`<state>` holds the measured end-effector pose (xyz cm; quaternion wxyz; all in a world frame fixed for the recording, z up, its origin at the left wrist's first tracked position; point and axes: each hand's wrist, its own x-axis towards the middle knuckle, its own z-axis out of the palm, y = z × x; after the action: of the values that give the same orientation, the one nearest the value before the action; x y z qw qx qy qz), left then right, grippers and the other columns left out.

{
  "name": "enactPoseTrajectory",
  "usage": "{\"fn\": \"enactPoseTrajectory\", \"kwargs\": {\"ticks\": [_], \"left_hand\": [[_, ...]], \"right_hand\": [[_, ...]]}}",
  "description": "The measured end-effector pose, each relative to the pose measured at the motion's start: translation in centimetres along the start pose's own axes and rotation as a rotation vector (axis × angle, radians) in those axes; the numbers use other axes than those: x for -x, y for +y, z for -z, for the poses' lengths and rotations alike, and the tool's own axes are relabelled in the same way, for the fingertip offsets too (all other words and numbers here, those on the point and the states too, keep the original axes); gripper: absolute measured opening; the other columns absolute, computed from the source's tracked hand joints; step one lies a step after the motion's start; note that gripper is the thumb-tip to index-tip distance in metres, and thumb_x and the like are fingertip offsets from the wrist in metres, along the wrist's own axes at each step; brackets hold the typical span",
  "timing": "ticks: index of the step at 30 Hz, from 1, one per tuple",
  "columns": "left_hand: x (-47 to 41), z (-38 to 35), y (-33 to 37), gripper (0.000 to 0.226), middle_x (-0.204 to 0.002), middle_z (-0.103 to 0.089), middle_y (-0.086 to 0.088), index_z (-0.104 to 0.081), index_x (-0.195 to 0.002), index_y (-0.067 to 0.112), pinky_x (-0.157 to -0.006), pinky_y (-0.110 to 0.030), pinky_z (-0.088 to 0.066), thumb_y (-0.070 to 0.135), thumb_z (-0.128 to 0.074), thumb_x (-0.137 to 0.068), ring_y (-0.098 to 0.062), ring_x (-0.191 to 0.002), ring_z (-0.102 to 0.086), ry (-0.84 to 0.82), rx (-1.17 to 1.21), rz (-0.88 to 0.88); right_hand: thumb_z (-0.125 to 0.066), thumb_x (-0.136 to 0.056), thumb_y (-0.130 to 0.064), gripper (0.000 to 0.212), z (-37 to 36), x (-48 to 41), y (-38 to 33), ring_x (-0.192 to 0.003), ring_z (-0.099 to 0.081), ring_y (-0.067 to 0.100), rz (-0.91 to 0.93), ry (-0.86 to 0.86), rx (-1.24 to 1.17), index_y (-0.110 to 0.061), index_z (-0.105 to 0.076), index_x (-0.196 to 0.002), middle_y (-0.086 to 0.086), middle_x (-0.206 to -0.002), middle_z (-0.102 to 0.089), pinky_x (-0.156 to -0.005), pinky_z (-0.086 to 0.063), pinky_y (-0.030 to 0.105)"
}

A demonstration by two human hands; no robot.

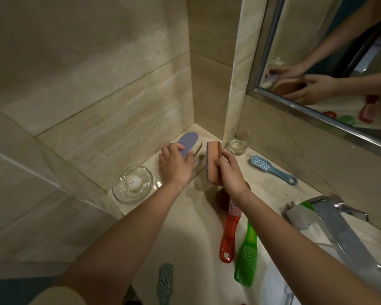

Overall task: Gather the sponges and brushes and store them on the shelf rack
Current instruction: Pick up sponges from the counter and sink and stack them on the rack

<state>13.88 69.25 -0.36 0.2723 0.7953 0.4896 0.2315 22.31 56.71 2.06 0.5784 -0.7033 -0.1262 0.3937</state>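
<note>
Nearest, at six o'clock, a teal brush (165,282) lay on the desk (191,219), with a green brush (245,260) and a red brush (229,234) side by side toward four o'clock. Farther on, the left hand (174,168) curled its fingers (174,148) over a purple-topped sponge (188,139) in the corner at eleven o'clock. Just beside it, the right hand (229,170) clamped an orange sponge (215,161), purple-backed, held on edge. Beyond, a blue brush (273,170) lay at two o'clock.
</note>
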Motion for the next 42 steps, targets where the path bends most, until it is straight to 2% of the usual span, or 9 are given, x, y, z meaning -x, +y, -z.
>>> {"fn": "enactPoseTrajectory", "kwargs": {"ticks": [5, 11, 14, 16, 19, 24, 29, 36, 42], "left_hand": [[3.9, 0.9, 2.4, 0.029, -0.085, -0.054, 0.013, -0.041, -0.085, 0.035, -0.061, -0.025, -0.038, 0.064, -0.038, -0.084, -0.009, -0.08, -0.057, -0.083, 0.444, 0.118], [7.8, 2.1, 6.0, 0.031, -0.102, -0.063, -0.009, -0.042, -0.116, 0.027, -0.04, -0.025, -0.048, 0.049, -0.025, -0.102, -0.021, -0.063, -0.071, -0.319, 0.686, 0.296], [9.9, 3.5, 7.6, 0.037, -0.128, -0.054, 0.0, -0.041, -0.135, 0.035, -0.055, -0.028, -0.058, 0.044, -0.026, -0.103, -0.022, -0.097, -0.066, -0.363, 0.722, 0.162], [11.2, 4.1, 8.7, 0.038, -0.14, -0.048, 0.005, -0.041, -0.141, 0.034, -0.088, -0.041, -0.056, 0.035, -0.028, -0.105, -0.021, -0.121, -0.054, -0.351, 0.704, 0.05], [13.1, 4.7, 10.5, 0.032, -0.133, -0.057, 0.003, -0.055, -0.127, 0.026, -0.105, -0.043, -0.044, 0.02, -0.034, -0.104, -0.015, -0.123, -0.053, -0.316, 0.734, -0.046], [17.4, 5.1, 14.7, 0.033, -0.133, -0.052, -0.004, -0.055, -0.127, 0.024, -0.103, -0.044, -0.045, 0.034, -0.052, -0.096, -0.019, -0.116, -0.056, -0.402, 0.709, -0.095], [22.4, 4.3, 19.4, 0.05, -0.143, -0.029, 0.002, -0.04, -0.144, 0.019, -0.096, -0.016, -0.03, 0.024, -0.055, -0.096, -0.005, -0.114, -0.042, -0.413, 0.56, -0.246], [30.0, 3.4, 27.0, 0.06, -0.142, -0.031, 0.004, -0.033, -0.143, 0.043, -0.094, -0.028, -0.042, 0.02, -0.057, -0.093, -0.011, -0.115, -0.043, -0.531, 0.634, -0.436], [35.7, 3.0, 31.6, 0.064, -0.133, -0.021, 0.023, -0.041, -0.13, 0.054, -0.079, 0.001, -0.035, 0.027, -0.072, -0.082, 0.007, -0.109, -0.038, -0.561, 0.669, -0.676]], "right_hand": [[-0.037, -0.079, -0.052, 0.058, 1.1, 2.2, -0.7, -0.115, -0.057, 0.027, 0.022, 0.069, -0.019, -0.036, -0.043, -0.134, -0.002, -0.124, -0.056, -0.099, -0.046, 0.055], [-0.037, -0.09, -0.04, 0.048, 2.5, 6.1, -2.1, -0.118, -0.053, 0.023, 0.137, 0.229, -0.122, -0.023, -0.049, -0.133, 0.002, -0.124, -0.055, -0.103, -0.044, 0.05], [-0.036, -0.093, -0.036, 0.043, 3.9, 8.8, -2.7, -0.115, -0.053, 0.019, 0.177, 0.288, -0.138, -0.024, -0.049, -0.133, -0.001, -0.123, -0.055, -0.103, -0.044, 0.05], [-0.037, -0.087, -0.041, 0.047, 5.0, 10.9, -2.9, -0.114, -0.054, 0.02, 0.179, 0.309, -0.176, -0.028, -0.047, -0.131, -0.001, -0.122, -0.055, -0.101, -0.046, 0.052], [-0.038, -0.087, -0.04, 0.046, 6.8, 13.5, -3.0, -0.11, -0.057, 0.022, 0.19, 0.366, -0.21, -0.03, -0.045, -0.131, 0.002, -0.122, -0.056, -0.093, -0.051, 0.054], [-0.035, -0.096, -0.03, 0.038, 10.9, 18.0, -3.1, -0.099, -0.062, 0.024, 0.238, 0.448, -0.277, -0.025, -0.047, -0.132, 0.004, -0.113, -0.06, -0.079, -0.059, 0.048], [-0.037, -0.096, -0.029, 0.033, 16.2, 23.0, -3.9, -0.093, -0.065, 0.027, 0.315, 0.518, -0.314, -0.025, -0.048, -0.127, 0.004, -0.103, -0.062, -0.075, -0.059, 0.043], [-0.035, -0.098, -0.03, 0.026, 25.2, 30.3, -4.4, -0.097, -0.065, 0.027, 0.402, 0.612, -0.283, -0.031, -0.049, -0.12, -0.004, -0.103, -0.061, -0.059, -0.055, 0.031], [-0.037, -0.098, -0.036, 0.025, 31.8, 35.8, -5.9, -0.09, -0.068, 0.023, 0.467, 0.648, -0.313, -0.036, -0.051, -0.12, -0.003, -0.105, -0.064, -0.064, -0.055, 0.034]]}}
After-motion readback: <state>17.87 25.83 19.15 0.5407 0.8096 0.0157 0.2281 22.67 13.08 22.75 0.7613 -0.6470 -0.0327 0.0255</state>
